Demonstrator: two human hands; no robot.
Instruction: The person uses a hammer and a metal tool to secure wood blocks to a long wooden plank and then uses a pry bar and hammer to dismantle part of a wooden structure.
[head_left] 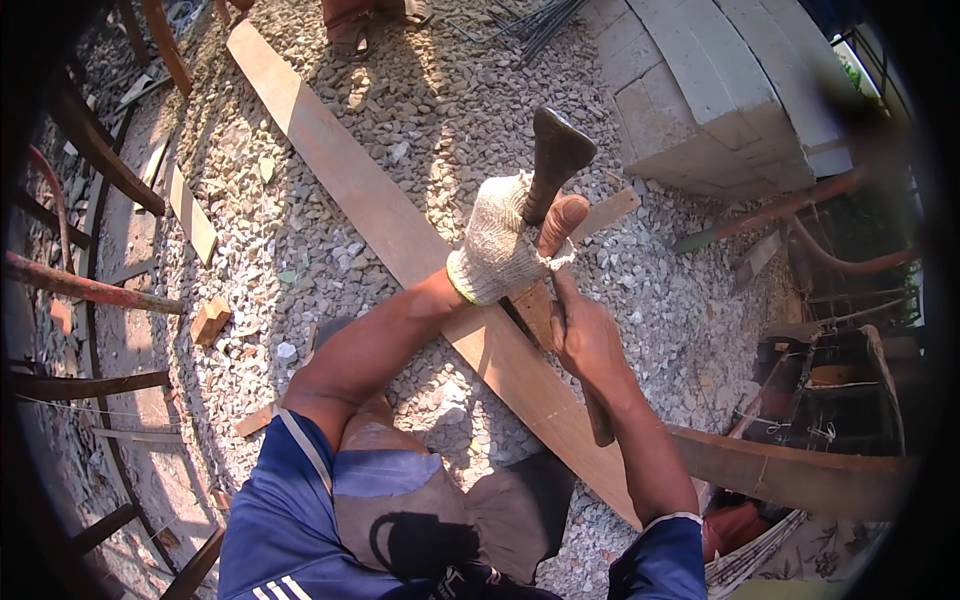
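Observation:
My left hand [500, 245], in a knitted white glove with the thumb bare, is closed around the narrow neck of a tool with a dark, flared metal blade [562, 150]. The blade points up and away, above the gravel. Close beside it, my bare right hand [588, 340] grips a brown wooden handle [598, 415] whose lower end sticks out below the palm. Where the two hands meet, I cannot tell if handle and blade are one tool. Beneath both hands a long wooden plank [370, 205] lies diagonally, with a shorter wood piece [607, 212] crossing behind.
Gravel [400, 130] covers the ground. Pale blocks [700, 110] are stacked at the far right. A wood offcut [210, 320] and curved bars [100, 290] lie left. Another person's feet [350, 40] and thin rods [545, 25] are at the far side. A dark beam [790, 470] sits right.

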